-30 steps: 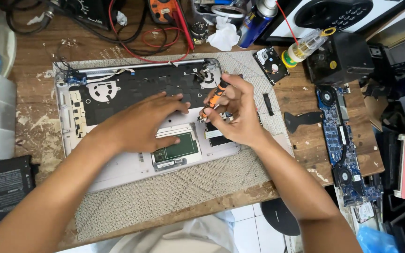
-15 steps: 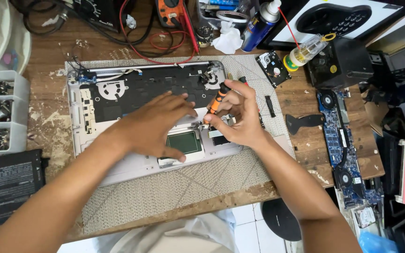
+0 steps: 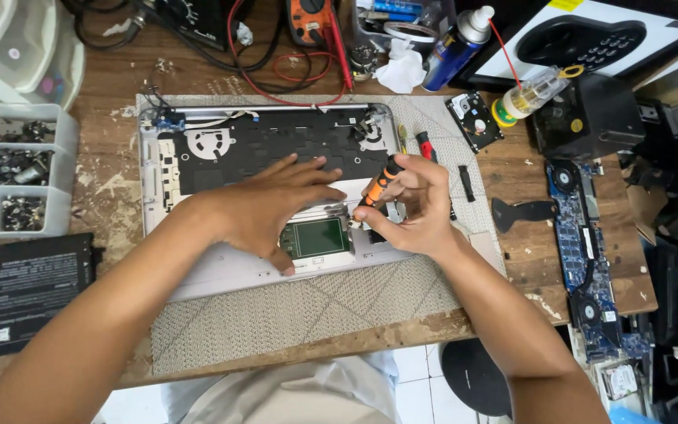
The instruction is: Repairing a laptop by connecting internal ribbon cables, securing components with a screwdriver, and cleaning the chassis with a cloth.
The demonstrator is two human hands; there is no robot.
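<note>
Right hand (image 3: 417, 212) fingers (image 3: 402, 169) clenched around an orange-and-black screwdriver (image 3: 377, 186), tip slanted down-left onto the opened laptop base (image 3: 198, 271), just right of the green touchpad board (image 3: 317, 238). Left hand (image 3: 264, 210) released, fingers (image 3: 308, 166) spread flat, pressing on the base over the black keyboard underside (image 3: 276, 145) and touching the touchpad board's left edge. Beneath the base, a woven grey mat (image 3: 292, 314) on the wooden tabletop (image 3: 527, 251). Just beyond the right hand, a red-handled screwdriver (image 3: 427, 146) and a bare hard drive (image 3: 474, 119). Farther right, a blue circuit board (image 3: 582, 235). Far left, a black battery pack (image 3: 17, 286) and a tray of screws (image 3: 9, 177).
</note>
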